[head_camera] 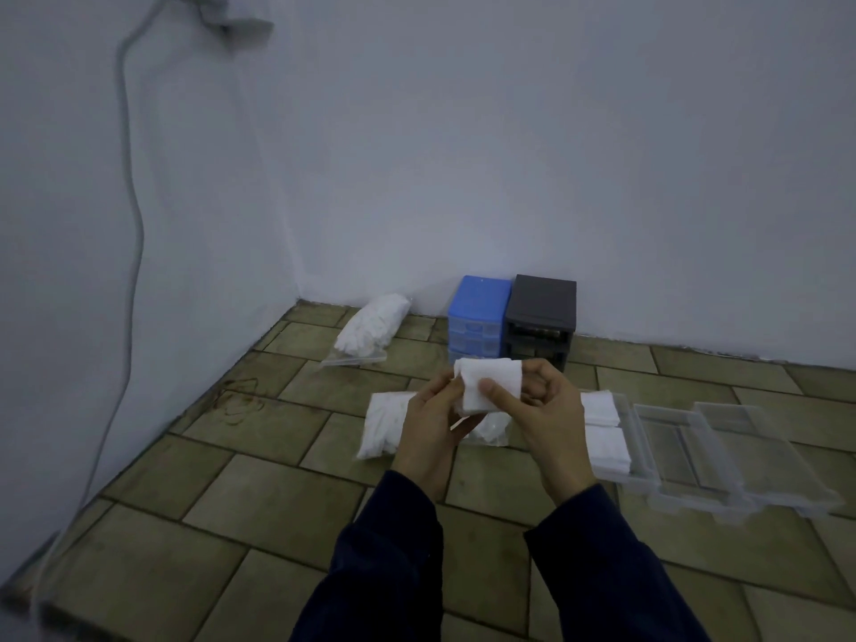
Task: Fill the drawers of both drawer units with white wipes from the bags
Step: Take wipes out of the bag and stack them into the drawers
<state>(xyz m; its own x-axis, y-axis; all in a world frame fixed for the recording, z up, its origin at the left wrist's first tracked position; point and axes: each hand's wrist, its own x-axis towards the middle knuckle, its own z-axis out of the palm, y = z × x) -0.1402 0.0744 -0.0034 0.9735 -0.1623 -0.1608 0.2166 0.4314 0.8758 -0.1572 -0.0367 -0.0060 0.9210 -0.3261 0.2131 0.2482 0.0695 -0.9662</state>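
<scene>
Head view: both forearms in dark sleeves point(384, 563) reach forward from the near edge, hands raised together above the tiled floor point(259, 493), palms turned toward each other. A stack of white wipes point(488, 384) sits between them, held up in front of the drawer units. Left hand point(433, 421) grips the stack's left edge, fingers curled around it. Right hand point(539, 410) pinches the right side, thumb pressed on the front face, fingers curled behind.

Under the hands on the floor lies an opened bag of wipes point(387, 426), mostly hidden. A second, fuller bag point(370, 329) lies far left near the wall corner. Blue drawer unit point(477, 319) and black drawer unit point(539, 317) stand side by side, touching, against the far wall. Right of the hands, clear drawers point(722, 456) lie in a row on the floor; the leftmost one holds white wipes point(604, 435), others look unfilled. Grey cable point(132, 201) hangs down the left wall.
</scene>
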